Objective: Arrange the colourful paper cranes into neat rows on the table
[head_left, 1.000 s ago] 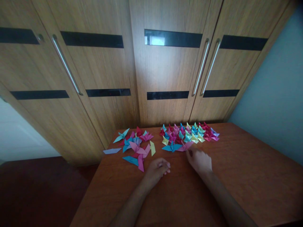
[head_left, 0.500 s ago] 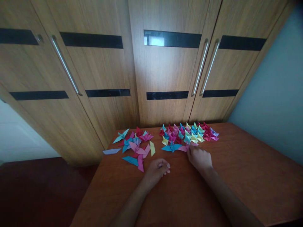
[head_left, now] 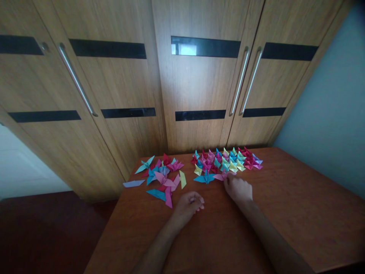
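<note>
Fingers of my right hand [head_left: 238,189] are at the pink paper bird [head_left: 219,177], which lies on the counter [head_left: 213,236] just right of centre in the lower half of the frame. From my distant seat, this is the relation I steer by: the bird's long axis runs roughly across the picture, its left wing points at the blue paper bird [head_left: 204,177] just beside it, and the tip of its other wing shows past my knuckles. So it lies up and to the left of those fingers, which bend down over its right half with their tips hidden; whether they pinch the paper or merely press on it, I cannot tell. My left hand [head_left: 189,203] is the farther one, below and left of both birds, its fingers loosely curled and released, holding nothing that I can see. Higher in the frame, just behind the pink one, stand close ranks of folded birds [head_left: 233,166] in many colours. Up and left of my left hand lies a looser pile [head_left: 164,179], with a yellow folded strip [head_left: 183,179] at its right edge.
</note>
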`<state>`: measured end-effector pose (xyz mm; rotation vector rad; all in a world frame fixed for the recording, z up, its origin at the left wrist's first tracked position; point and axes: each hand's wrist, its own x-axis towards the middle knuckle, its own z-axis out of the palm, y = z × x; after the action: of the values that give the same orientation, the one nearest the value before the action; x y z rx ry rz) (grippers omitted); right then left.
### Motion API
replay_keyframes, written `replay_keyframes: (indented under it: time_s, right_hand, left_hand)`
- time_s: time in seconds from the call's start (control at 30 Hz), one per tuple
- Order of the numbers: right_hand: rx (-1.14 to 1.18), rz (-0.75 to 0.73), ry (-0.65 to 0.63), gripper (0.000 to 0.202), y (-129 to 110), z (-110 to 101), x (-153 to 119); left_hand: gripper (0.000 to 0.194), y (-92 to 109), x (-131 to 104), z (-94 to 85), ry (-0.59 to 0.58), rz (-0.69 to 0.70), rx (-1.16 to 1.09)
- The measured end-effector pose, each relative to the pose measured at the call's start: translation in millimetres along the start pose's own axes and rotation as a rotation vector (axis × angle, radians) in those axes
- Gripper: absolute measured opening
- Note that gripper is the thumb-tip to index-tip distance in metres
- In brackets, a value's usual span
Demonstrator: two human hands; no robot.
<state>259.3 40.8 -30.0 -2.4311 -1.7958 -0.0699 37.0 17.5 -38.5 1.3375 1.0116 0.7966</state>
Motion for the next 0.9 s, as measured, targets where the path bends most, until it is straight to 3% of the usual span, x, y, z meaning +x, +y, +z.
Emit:
replay_keyframes:
  time_s: [0.9]
  right_hand:
    - [0.022,0.014,-0.003,0.034,-0.7,-3.0,-5.5]
  left_hand:
    - [0.012,-4.3,2.0,-1.1,-0.028,0.01,0.005]
